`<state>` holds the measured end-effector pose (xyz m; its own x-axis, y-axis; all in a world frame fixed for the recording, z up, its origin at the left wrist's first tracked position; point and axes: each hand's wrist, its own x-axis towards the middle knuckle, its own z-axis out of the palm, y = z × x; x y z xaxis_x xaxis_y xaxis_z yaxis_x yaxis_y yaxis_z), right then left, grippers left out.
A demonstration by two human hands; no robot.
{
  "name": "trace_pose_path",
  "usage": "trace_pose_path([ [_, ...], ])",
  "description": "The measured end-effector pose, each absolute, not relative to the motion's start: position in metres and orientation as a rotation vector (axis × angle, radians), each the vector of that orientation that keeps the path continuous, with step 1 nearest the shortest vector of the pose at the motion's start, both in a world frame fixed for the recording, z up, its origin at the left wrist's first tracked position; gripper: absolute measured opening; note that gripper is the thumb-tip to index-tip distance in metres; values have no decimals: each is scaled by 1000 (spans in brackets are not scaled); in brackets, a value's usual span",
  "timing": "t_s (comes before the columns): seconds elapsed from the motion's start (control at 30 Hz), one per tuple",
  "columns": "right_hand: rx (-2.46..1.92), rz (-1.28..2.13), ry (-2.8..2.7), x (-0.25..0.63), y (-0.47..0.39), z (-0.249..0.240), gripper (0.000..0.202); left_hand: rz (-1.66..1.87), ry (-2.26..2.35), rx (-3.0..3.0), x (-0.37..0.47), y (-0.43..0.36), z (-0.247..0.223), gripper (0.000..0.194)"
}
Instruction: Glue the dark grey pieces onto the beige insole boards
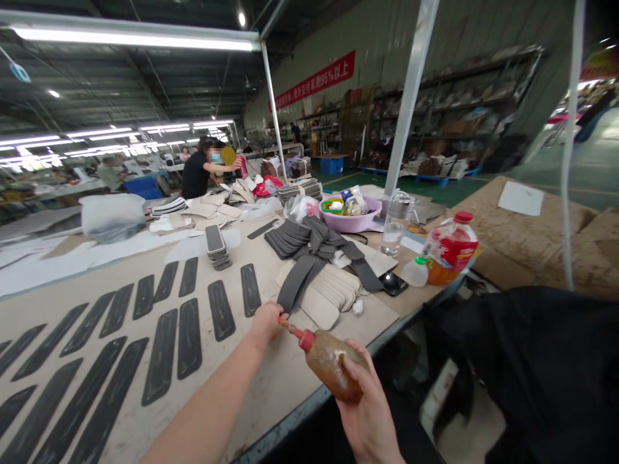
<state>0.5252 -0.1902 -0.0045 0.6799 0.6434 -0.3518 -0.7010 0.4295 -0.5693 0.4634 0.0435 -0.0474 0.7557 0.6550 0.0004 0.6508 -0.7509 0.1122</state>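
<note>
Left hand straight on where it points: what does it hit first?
The left hand would likely meet the dark strip first, right by its fingertips; the bottle nozzle overlaps there too, depth unclear.

I've got a lilac basin (351, 222) full of odds and ends towards the back of the table, and a clear drinking jar (393, 229) stands just beside it. Nearer me there's a red-capped bottle (452, 251) of orange drink, a small green-topped bottle (416, 270) next to it, and a black phone (393, 283) lying flat. Further off, I see a person in black (196, 171), and a red banner (314, 80) on the wall.
</note>
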Motion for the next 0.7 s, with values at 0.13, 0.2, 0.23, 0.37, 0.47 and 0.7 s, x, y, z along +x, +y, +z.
trace_pose_path([
  [0.13,-762,857,83,524,-192,-9,48,129,1051,2859,465,44,-47,25],
  [0.2,-758,861,96,524,-191,-9,49,138,1045,2858,468,46,-47,27],
  [0.23,-754,859,101,523,-191,-10,50,135,1043,2857,469,46,-48,26],
  [0.37,-749,854,89,521,-187,-10,48,129,1058,2857,473,47,-51,22],
  [0.47,-758,849,58,519,-185,-10,48,162,1067,2861,474,45,-53,21],
  [0.7,-778,805,21,518,-185,-11,46,315,974,2867,435,26,-23,21],
])
